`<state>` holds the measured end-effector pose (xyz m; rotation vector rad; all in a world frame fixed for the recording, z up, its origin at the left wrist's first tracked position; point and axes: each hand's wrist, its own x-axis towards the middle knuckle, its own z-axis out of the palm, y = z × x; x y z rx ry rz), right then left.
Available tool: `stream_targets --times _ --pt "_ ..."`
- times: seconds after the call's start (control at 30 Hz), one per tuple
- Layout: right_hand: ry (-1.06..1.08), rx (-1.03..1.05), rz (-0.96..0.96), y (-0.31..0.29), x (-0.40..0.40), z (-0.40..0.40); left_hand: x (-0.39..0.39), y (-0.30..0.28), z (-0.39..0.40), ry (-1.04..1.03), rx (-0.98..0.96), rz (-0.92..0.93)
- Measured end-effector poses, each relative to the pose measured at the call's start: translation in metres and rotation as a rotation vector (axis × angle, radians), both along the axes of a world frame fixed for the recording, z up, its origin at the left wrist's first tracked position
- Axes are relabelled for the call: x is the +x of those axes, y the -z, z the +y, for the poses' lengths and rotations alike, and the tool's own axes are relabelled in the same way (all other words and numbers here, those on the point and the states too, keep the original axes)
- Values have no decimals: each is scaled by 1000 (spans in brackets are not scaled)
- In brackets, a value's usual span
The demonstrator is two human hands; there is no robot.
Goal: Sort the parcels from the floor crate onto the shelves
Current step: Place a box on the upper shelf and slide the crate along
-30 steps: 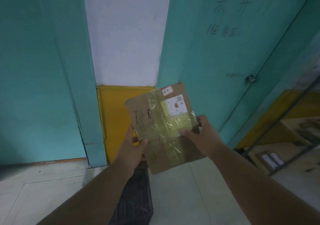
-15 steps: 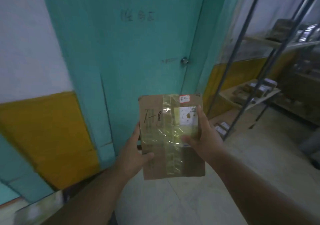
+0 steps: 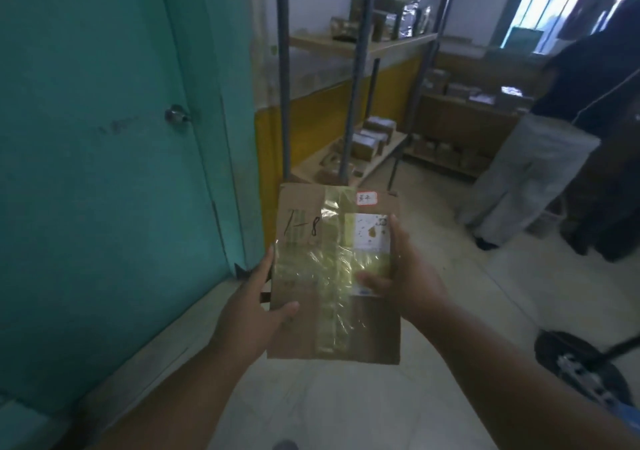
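We've got the parcel [image 3: 332,276] in both hands, held up in front of us w/ its face toward the camera. Left hand [image 3: 251,311] clamps the lower left edge: thumb pressed across the front near the bottom left corner, fingers wrapped behind, out of sight. Right hand [image 3: 412,276] clamps the right edge: thumb lies over the white label [image 3: 370,231], remaining fingers run up the edge & behind. Both grips closed on the cardboard, neither hand spread.

Parcel is a flat brown cardboard pkg, crossed w/ glossy yellowish tape; "7-8" handwritten near its top left corner, a small sticker w/ red writing at the top right.

Beyond its top edge stands a metal shelf rack [image 3: 356,79], apart from the parcel. Upper shelf carries several parcels incl. foil-wrapped ones [image 3: 398,20]; lower shelf carries brown boxes [image 3: 372,138] toward its right end. To the left, a teal door [image 3: 104,138] w/ a round knob [image 3: 175,114]. At right, another person [image 3: 540,138] stands on the pale tiled floor [image 3: 346,408] by a 2nd rack; details there too blurred to tell.
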<state>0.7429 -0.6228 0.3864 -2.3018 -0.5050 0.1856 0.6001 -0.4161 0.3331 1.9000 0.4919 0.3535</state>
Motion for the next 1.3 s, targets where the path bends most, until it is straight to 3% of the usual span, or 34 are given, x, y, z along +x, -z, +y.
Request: stream_targets --times 0.23,0.43,0.6,0.87,1.1,1.3 --pt "217 -28 52 16 136 -45 182 7 -17 296 4 100" --pt "447 -62 10 2 245 -115 339 -3 -75 463 38 94" --pt "560 -30 32 27 339 -178 457 22 -130 582 31 86" --pt "395 -147 21 36 540 -230 619 28 -183 484 -29 94" --pt "205 -164 29 56 713 -191 745 50 -156 308 -53 115" --pt "127 -236 18 77 835 -165 849 66 -133 291 -73 158"
